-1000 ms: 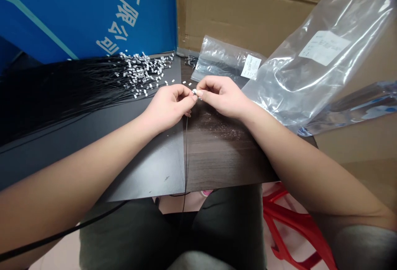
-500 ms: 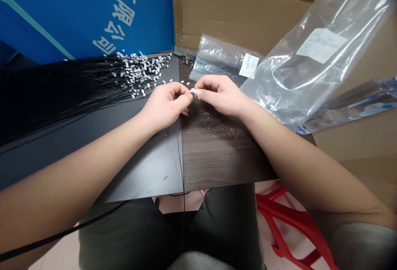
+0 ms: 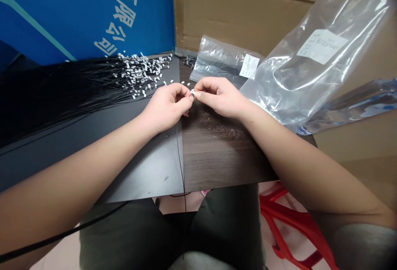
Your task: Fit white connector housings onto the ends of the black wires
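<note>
My left hand (image 3: 169, 106) is closed, with thumb and fingertips pinched on the end of a thin black cable (image 3: 180, 158). That cable hangs from the hand down over the table's front edge. Facing it, my right hand (image 3: 218, 96) pinches a small white piece (image 3: 192, 91) at the cable's end; the fingertips of both hands almost touch and hide most of it. To the left lies a bundle of black cables (image 3: 62, 84), their ends carrying many small white tags (image 3: 139, 69). A few loose white tags (image 3: 186, 83) sit just behind my hands.
A blue printed panel (image 3: 77, 13) and a cardboard box (image 3: 242, 9) stand behind the table (image 3: 214, 162). A small labelled plastic bag (image 3: 223, 57) and a larger clear bag (image 3: 325, 67) lie at the right. Below is a red stool (image 3: 294, 224). Tiny clear scraps (image 3: 228, 131) dot the wood.
The fingertips have shifted very slightly, and a dark bit of the cable's end now shows between them. Both hands stay in nearly the same place; the view has moved a little.
</note>
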`<move>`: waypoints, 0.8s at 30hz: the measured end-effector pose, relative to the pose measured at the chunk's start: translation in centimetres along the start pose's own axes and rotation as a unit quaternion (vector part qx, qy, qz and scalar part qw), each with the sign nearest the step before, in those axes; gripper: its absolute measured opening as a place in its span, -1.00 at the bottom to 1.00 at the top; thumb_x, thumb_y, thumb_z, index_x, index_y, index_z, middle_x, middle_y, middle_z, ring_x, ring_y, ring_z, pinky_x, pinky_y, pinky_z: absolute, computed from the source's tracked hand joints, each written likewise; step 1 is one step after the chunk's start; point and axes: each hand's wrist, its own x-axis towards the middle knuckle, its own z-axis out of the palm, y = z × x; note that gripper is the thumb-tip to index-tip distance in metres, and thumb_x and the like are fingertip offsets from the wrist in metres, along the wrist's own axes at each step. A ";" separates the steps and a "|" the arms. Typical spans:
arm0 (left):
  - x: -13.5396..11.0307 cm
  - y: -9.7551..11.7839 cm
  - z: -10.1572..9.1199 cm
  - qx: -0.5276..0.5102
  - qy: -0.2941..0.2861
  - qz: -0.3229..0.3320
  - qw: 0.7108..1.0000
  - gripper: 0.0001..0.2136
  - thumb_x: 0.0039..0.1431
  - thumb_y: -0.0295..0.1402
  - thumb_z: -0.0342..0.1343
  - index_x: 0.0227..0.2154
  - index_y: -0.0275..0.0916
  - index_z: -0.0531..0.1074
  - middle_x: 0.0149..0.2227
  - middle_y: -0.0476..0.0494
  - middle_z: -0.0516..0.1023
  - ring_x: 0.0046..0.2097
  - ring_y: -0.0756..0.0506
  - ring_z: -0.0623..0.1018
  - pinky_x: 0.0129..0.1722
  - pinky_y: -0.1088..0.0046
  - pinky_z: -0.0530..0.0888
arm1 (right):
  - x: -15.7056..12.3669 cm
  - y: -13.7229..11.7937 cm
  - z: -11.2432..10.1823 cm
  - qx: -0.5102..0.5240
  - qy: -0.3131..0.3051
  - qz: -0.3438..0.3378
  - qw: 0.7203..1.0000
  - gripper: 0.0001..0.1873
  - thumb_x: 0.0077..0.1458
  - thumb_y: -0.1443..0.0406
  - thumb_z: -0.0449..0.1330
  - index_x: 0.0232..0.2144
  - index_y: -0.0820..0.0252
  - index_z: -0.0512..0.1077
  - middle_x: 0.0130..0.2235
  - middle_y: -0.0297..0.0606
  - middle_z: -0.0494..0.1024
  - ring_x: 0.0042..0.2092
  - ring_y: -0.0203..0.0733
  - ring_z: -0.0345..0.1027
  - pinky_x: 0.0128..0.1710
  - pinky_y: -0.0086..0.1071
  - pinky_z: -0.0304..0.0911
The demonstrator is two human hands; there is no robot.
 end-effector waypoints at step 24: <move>0.2 0.0 -0.8 0.001 0.002 -0.001 1.000 -0.91 0.20 -0.38 0.26 -0.40 -0.25 0.55 -0.51 -0.04 0.59 -0.43 -0.04 0.59 -0.31 0.42 0.52 | -0.1 -0.1 0.3 -0.022 -0.001 -0.011 1.000 -0.90 0.27 0.31 0.20 -0.33 0.17 0.44 -0.38 -0.36 0.41 -0.31 -0.24 0.20 -0.26 -0.31 0.12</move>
